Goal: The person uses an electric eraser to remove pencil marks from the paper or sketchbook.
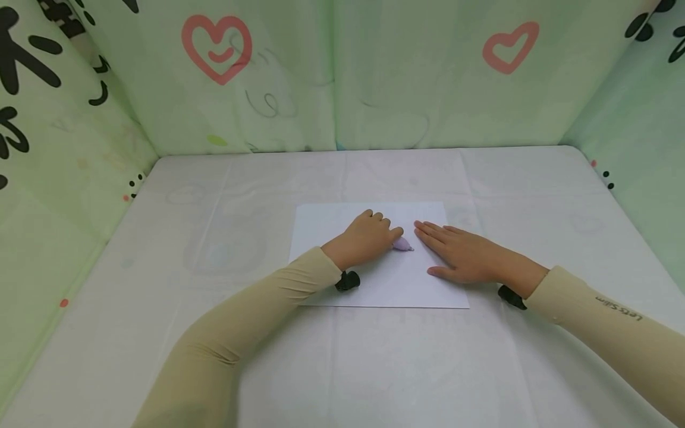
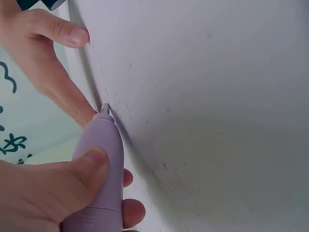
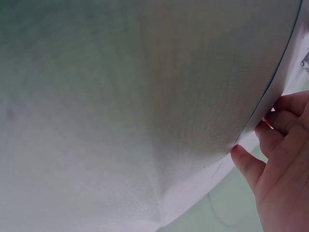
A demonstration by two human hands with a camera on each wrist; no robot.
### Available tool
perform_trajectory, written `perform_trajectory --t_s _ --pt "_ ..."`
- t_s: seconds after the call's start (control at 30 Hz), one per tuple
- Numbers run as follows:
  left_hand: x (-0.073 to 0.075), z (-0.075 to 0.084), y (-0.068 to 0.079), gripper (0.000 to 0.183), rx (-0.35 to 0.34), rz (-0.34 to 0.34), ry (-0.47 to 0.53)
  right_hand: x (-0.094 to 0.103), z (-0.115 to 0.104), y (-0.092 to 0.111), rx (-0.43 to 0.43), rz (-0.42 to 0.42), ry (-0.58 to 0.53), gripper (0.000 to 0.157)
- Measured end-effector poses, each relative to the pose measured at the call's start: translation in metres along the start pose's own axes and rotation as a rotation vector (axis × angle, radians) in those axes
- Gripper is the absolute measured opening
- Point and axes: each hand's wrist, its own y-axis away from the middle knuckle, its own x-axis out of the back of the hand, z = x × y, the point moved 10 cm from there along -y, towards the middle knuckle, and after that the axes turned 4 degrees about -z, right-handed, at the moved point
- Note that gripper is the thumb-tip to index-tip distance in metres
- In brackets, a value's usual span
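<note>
My left hand grips a thick lilac pen-shaped tool with a narrow metal tip. Its thumb lies along the tool's side, and fingertips show on the far side in the left wrist view. The tip points rightward, close to the white sheet of paper; whether it touches is hard to tell. Small dark specks and short strokes dot the paper near the tip. Flat on the sheet's right part rests my right hand, fingers straight and thumb apart, holding nothing. In the right wrist view its fingertips touch the paper near its edge.
A white cloth with creases covers the table beneath the paper. Pale green walls with red hearts and black marks enclose the back and both sides. Dark wrist cameras sit under the sleeve cuffs.
</note>
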Motion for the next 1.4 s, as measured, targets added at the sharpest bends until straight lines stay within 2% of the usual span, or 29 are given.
perform_trajectory --t_s 0.13,0.27,0.4,0.73,0.9,1.13,1.4 --pt "0.0008 0.0001 0.0022 0.031 -0.01 0.008 0.01 0.0005 -0.0001 0.0003 -0.003 -0.004 -0.002 0.073" --pt "0.0012 -0.0043 0.0034 0.029 0.014 0.014 0.009 0.0 0.0005 -0.0001 -0.005 -0.008 -0.001 0.073" --pt "0.0021 -0.0036 0.0042 0.029 0.0 0.021 0.012 0.0 0.0004 0.0002 -0.002 -0.003 -0.003 0.073" --pt "0.0014 0.0003 0.0005 0.029 -0.018 0.012 0.007 0.0014 -0.001 0.001 0.0 0.005 -0.005 0.072" --pt "0.0006 -0.0029 0.0014 0.031 0.0 0.003 0.006 0.0025 -0.002 0.0013 0.01 0.023 -0.002 0.072" --pt "-0.0018 -0.0046 0.0039 0.03 -0.006 -0.02 0.023 0.0 0.0009 -0.0005 -0.007 -0.004 -0.003 0.073" --pt "-0.0032 -0.002 0.0043 0.031 -0.02 -0.004 0.025 -0.0006 0.001 -0.0009 -0.004 -0.005 -0.004 0.073"
